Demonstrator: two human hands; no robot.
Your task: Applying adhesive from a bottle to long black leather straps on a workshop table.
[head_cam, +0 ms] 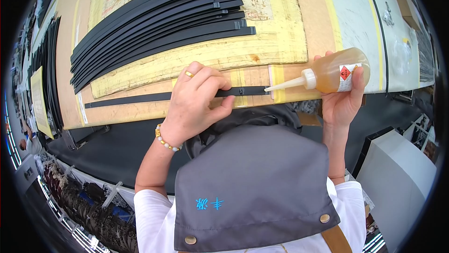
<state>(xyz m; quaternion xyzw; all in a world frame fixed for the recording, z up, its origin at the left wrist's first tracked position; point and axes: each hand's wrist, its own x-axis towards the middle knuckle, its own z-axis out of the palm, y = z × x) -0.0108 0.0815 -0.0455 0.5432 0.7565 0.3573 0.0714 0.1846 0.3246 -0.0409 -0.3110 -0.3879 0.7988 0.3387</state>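
Observation:
My right hand (340,102) is closed around a soft plastic squeeze bottle (328,67) of amber liquid with a hazard label. Its long white nozzle (286,84) points left, the tip at the right end of a single flat black strip (140,99) on the table's near edge. My left hand (201,95), with a ring and a beaded bracelet, rests over the middle of that strip, thumb and forefinger at its near and far sides; whether they pinch it I cannot tell. Beyond lies a fanned stack of similar black strips (158,21) on a yellowed, taped board (280,46).
More dark strips (52,60) hang or lie at the table's left end beside a yellow sheet (41,102). A black cable (380,24) crosses the table on the right, near a clear plastic bag (401,54). A person (33,144) is far left.

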